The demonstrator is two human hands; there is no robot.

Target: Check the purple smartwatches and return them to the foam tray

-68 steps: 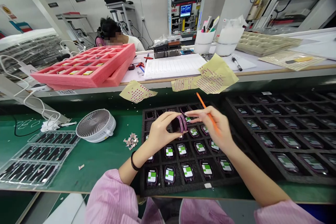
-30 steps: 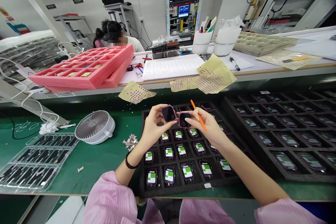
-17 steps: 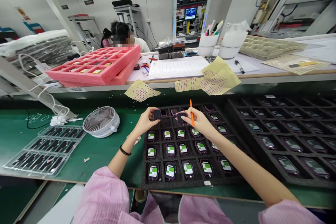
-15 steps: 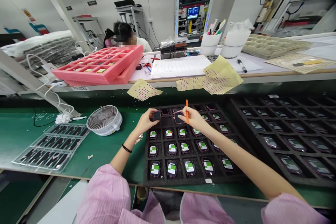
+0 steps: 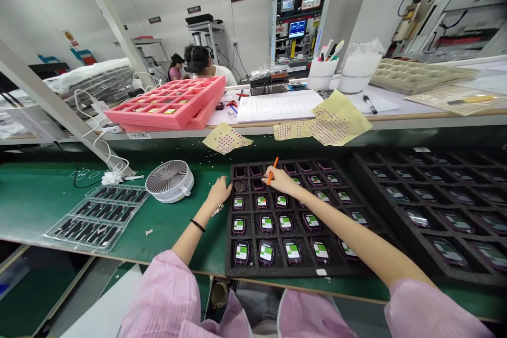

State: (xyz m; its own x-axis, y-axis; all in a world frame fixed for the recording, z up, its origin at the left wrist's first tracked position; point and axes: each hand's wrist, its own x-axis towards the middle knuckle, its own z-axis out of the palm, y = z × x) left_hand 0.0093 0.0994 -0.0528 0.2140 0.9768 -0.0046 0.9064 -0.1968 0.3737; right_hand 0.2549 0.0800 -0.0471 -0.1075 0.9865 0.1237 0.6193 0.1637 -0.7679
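Note:
My right hand (image 5: 280, 179) has its fingers wrapped round a slim orange pen-like tool (image 5: 273, 170), over the back rows of a black foam tray (image 5: 273, 273). By its fingertips a dark-screened smartwatch (image 5: 257, 184) sits in a cell. At the tray's left edge is my left hand (image 5: 220, 190), its fingers apart and no object visible in them. Closest to it, a smartwatch (image 5: 240, 186) lies in the end cell with a dull dark face. Nearer rows hold several purple-rimmed watches (image 5: 266, 251) with white and green faces.
A second black tray of watches (image 5: 451, 222) stands at the right. Left of my left hand are a small white fan (image 5: 169, 181) and clear trays of black strips (image 5: 99, 216). Above, a shelf bears pink foam trays (image 5: 166, 103) and papers (image 5: 281, 105). A person (image 5: 200, 63) sits beyond.
Both hands have let go of the dark-screened watches they held above the tray; these now lie in cells. My left hand has drawn to the tray's edge. The orange tool remains in my right hand.

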